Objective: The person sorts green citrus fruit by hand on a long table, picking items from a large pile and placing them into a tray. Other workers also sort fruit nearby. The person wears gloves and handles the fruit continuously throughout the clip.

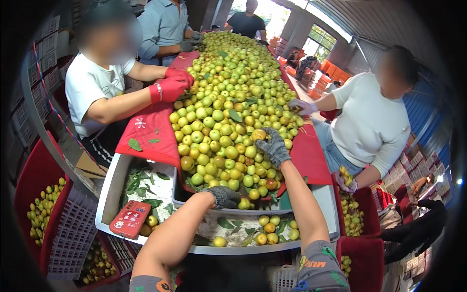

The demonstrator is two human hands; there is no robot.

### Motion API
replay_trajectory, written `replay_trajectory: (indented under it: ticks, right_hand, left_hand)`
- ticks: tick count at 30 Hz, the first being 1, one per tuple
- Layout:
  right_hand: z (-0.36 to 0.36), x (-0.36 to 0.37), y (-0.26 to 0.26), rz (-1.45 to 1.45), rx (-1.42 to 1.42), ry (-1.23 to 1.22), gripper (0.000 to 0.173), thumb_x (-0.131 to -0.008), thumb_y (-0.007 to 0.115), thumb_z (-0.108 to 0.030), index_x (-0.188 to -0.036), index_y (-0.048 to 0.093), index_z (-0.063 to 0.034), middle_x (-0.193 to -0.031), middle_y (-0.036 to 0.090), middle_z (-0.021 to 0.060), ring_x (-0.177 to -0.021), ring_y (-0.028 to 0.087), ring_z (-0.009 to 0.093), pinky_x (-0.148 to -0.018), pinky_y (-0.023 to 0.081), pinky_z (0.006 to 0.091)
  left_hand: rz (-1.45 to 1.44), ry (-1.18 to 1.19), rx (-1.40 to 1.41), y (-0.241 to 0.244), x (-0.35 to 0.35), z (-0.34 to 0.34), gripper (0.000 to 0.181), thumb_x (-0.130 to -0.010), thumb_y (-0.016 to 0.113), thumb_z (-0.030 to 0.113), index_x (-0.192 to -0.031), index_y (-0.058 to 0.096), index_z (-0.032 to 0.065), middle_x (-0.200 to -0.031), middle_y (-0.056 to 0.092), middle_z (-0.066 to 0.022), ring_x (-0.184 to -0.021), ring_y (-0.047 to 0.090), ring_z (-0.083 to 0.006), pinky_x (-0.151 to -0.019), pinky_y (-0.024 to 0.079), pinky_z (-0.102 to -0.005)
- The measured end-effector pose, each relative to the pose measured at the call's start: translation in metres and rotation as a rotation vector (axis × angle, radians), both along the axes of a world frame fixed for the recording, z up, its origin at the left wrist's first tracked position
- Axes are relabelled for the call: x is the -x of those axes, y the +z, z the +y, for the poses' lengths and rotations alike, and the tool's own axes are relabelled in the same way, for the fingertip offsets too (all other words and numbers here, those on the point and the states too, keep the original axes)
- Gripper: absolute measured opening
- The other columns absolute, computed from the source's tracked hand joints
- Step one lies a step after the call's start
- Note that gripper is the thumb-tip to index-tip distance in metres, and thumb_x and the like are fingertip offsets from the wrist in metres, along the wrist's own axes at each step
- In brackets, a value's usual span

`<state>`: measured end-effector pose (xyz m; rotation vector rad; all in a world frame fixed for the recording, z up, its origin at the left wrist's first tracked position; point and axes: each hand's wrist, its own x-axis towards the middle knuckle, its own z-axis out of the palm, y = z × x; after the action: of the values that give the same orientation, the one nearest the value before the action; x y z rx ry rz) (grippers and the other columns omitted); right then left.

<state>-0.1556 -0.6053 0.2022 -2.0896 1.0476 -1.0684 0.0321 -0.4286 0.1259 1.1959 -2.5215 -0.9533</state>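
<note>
A long heap of yellow-green jujubes (219,120) fills the table before me, with some fruit blushed brown. My right hand (274,149), in a grey knit glove, reaches onto the heap and holds a russet-striped jujube (258,135) at its fingertips. Lower down, my left hand (223,197), gloved alike, is at the near edge of the heap, beside a few yellow jujubes (245,203). Its fingers point right and are partly hidden, so whether it grips a fruit is unclear. Loose green leaves (235,115) lie among the fruit.
Red padded cloth (149,135) lines the table sides. A red phone (130,219) lies in the metal-edged trough (204,248) with leaves and loose jujubes. Crates of fruit (73,226) stand left, red-lined bins (361,255) right. A red-gloved person (95,87) and a white-sleeved person (372,120) flank the heap.
</note>
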Motion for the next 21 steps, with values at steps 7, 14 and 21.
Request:
replay_trajectory:
  ticks: [7,14,21]
  right_hand:
    - [0.132,0.049,0.045,-0.524,-0.555,0.359,0.055,-0.084,0.064,-0.009,-0.134,0.042,-0.0064,-0.112,0.055,0.0100,-0.085,0.061,0.017,-0.070,0.055,0.0282]
    - [0.202,0.074,0.057,-0.653,-0.623,0.331,0.058,-0.087,0.062,-0.039,-0.131,0.041,-0.0066,-0.105,0.057,0.0071,-0.082,0.062,0.016,-0.070,0.055,0.0285]
    - [0.209,0.088,0.049,-0.731,-0.560,0.356,0.050,-0.090,0.058,-0.033,-0.129,0.041,-0.0049,-0.119,0.057,0.0133,-0.100,0.060,0.023,-0.082,0.054,0.0334]
  left_hand:
    - [-0.050,0.072,-0.026,0.010,-0.007,0.007,0.037,-0.085,0.058,0.028,-0.118,0.060,0.0124,-0.114,0.063,-0.0143,-0.106,0.059,-0.0315,-0.093,0.044,-0.0381]
    - [-0.060,0.030,-0.063,0.005,-0.010,0.003,0.036,-0.088,0.058,0.026,-0.121,0.059,0.0132,-0.115,0.063,-0.0132,-0.106,0.059,-0.0286,-0.093,0.045,-0.0364]
    - [-0.045,0.052,-0.046,0.000,-0.009,0.005,0.034,-0.089,0.055,0.030,-0.118,0.061,0.0130,-0.113,0.063,-0.0135,-0.105,0.059,-0.0303,-0.091,0.045,-0.0373]
